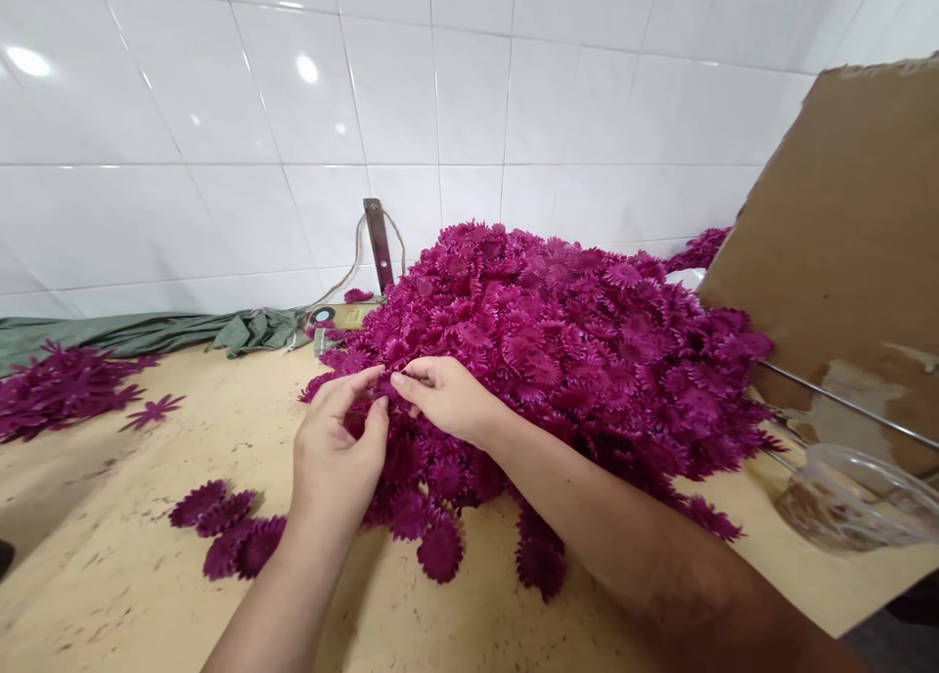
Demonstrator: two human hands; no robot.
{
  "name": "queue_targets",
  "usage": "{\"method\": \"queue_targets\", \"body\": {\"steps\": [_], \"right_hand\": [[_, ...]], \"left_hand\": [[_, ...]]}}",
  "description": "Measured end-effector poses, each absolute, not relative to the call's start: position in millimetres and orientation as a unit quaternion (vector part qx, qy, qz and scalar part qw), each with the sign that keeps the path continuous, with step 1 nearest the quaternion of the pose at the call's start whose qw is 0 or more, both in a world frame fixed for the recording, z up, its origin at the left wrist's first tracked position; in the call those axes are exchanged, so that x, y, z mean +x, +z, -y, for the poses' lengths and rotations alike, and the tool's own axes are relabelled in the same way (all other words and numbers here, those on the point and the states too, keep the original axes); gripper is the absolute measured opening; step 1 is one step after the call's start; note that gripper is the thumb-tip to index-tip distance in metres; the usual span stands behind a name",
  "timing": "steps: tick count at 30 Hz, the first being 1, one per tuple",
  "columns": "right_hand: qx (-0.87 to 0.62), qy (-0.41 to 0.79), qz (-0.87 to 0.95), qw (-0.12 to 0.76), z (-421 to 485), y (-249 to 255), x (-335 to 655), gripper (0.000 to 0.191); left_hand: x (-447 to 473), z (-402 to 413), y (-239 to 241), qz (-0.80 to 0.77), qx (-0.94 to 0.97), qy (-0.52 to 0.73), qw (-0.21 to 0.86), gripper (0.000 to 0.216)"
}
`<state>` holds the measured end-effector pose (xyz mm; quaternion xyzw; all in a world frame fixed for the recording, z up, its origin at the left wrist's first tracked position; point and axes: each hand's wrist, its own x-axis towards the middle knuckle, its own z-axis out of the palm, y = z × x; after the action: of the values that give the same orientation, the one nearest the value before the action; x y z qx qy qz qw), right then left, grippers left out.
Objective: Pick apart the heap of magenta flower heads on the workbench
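My left hand (338, 446) and my right hand (449, 396) meet at the front left of a big heap of purple artificial flowers (543, 340). Between their fingertips is a purple artificial flower (382, 387), pinched from both sides. Its outline blends into the heap behind, and the fingers hide part of it. A few loose round flowers (258, 546) with scalloped edges lie on the tabletop, left of my left forearm. Another flower (440, 548) rests at the heap's front edge, between my forearms.
On the left, narrow-petalled purple pieces (66, 391) are piled near a green cloth (154, 333) along the tiled wall (469, 106). A metal bracket (379, 246) stands behind the heap. To the right are a cardboard sheet (843, 252), a thin rod (843, 402) and a clear plastic tub (855, 502).
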<state>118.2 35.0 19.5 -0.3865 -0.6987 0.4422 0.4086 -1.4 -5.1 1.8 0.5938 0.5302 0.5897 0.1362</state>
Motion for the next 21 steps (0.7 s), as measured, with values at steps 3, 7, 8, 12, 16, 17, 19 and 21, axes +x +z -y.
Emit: {"method": "queue_targets", "body": {"steps": [3, 7, 8, 12, 16, 17, 19, 21], "right_hand": [[-0.379, 0.432, 0.708, 0.409, -36, 19, 119, 0.020], [-0.383, 0.442, 0.706, 0.399, -36, 20, 117, 0.012], [-0.396, 0.436, 0.706, 0.393, -35, 21, 117, 0.012], [-0.472, 0.301, 0.728, 0.397, -27, 24, 119, 0.011], [-0.493, 0.208, 0.739, 0.409, -26, 23, 120, 0.010], [-0.481, 0.230, 0.740, 0.411, -28, 22, 119, 0.010], [-0.451, 0.295, 0.738, 0.406, -32, 20, 117, 0.012], [-0.438, 0.342, 0.734, 0.390, -35, 17, 115, 0.012]], "left_hand": [[0, 7, 2, -0.528, 0.605, 0.594, 0.039, 0.028], [-1, 4, -1, -0.531, 0.579, 0.605, 0.127, 0.027], [-1, 3, -1, -0.529, 0.566, 0.609, 0.170, 0.028], [1, 5, 0, -0.537, 0.554, 0.611, 0.176, 0.024], [1, 9, 3, -0.547, 0.602, 0.581, 0.040, 0.016], [1, 9, 3, -0.543, 0.614, 0.572, 0.038, 0.016], [0, 8, 3, -0.546, 0.632, 0.547, 0.060, 0.019], [-2, 6, 3, -0.574, 0.628, 0.520, 0.082, 0.023]]}}
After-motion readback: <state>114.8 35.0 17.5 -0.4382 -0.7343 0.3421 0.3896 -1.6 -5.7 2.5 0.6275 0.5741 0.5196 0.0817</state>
